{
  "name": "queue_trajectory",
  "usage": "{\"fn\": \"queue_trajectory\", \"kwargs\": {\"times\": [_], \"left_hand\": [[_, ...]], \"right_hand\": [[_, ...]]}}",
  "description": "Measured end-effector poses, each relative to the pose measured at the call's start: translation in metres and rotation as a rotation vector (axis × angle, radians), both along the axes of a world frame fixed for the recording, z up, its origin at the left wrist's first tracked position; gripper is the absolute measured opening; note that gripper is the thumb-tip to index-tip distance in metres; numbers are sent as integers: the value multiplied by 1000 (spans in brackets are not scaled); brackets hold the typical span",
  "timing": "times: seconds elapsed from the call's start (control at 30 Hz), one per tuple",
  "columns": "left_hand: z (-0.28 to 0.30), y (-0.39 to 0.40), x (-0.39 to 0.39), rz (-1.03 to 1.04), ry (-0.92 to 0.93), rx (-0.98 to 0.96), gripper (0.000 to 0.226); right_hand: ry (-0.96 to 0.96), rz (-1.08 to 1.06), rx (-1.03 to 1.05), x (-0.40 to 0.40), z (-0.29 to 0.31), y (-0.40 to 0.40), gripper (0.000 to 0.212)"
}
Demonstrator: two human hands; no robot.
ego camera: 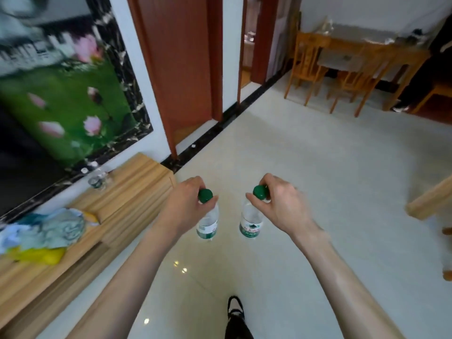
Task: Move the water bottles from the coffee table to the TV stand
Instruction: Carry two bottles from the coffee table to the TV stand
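You pinched each bottle by its green cap, left hand on one water bottle, right hand on the other bottle, hanging over the floor, probably for easy carrying toward the TV stand at nine o'clock.

Bright, even daylight fills the room, small glints of glare dot the glossy floor, the wall picture at the left and the dining chairs far off are smeared with blur, and straight lines bow near the wide-angle edges.
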State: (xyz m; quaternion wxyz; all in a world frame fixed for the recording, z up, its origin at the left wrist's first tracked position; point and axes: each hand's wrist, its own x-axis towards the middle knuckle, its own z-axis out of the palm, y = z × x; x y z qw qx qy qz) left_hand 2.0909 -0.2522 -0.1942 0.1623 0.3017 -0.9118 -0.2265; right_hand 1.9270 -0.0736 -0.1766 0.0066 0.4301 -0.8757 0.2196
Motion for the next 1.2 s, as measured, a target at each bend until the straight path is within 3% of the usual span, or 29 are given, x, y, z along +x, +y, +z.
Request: {"fn": "queue_trajectory", "kwargs": {"times": [0.43,0.8,1.2], "left_hand": [[10,-158,-6,308,-80,-66,26],[-9,-301,3,430,-94,-123,30],[-30,-481,20,476,-153,-65,38]], "right_hand": [[90,435,-10,-96,14,-250,38],[125,675,-20,-92,16,-448,37],[95,793,100,-62,-15,-641,40]]}}
